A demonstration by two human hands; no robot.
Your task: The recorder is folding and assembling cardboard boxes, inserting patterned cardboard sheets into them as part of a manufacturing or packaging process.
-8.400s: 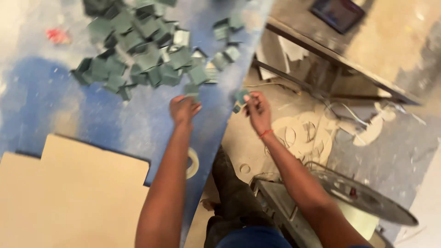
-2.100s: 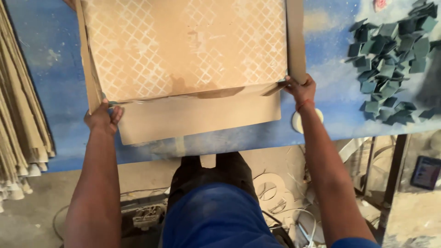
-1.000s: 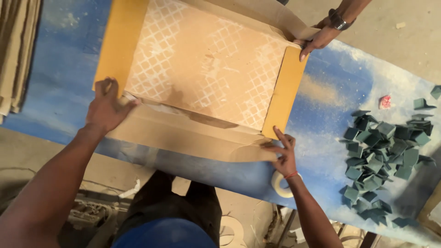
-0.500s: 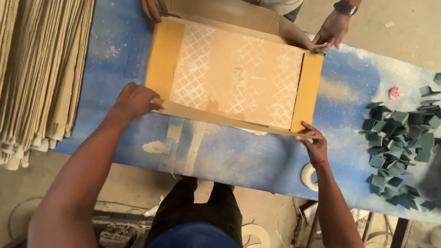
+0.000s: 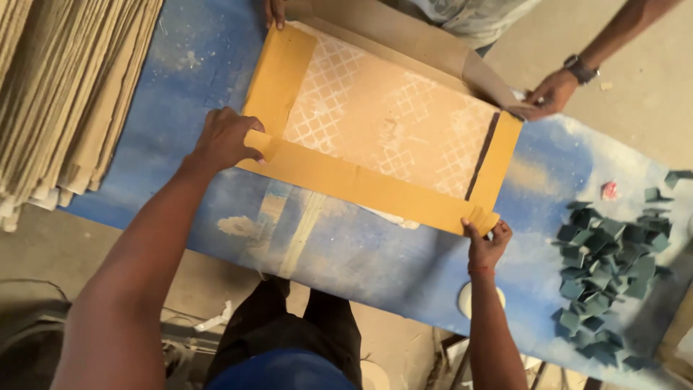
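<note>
Cardboard box (image 5: 390, 130), flat and open, lies on the blue surface (image 5: 339, 245); tile sheet with a pale lattice pattern shows inside. Left hand (image 5: 225, 139) presses fingers-down on the left end of the near flap (image 5: 368, 186). Right hand (image 5: 488, 242) pinches the flap's right corner, apparently between thumb and fingers. Co-worker's hand (image 5: 550, 94) grips the far right corner; another (image 5: 275, 12) touches the far left edge. Pile of green tile pieces (image 5: 610, 267) lies to the right. Stacked cardboard sheets (image 5: 65, 94) lie to the left.
</note>
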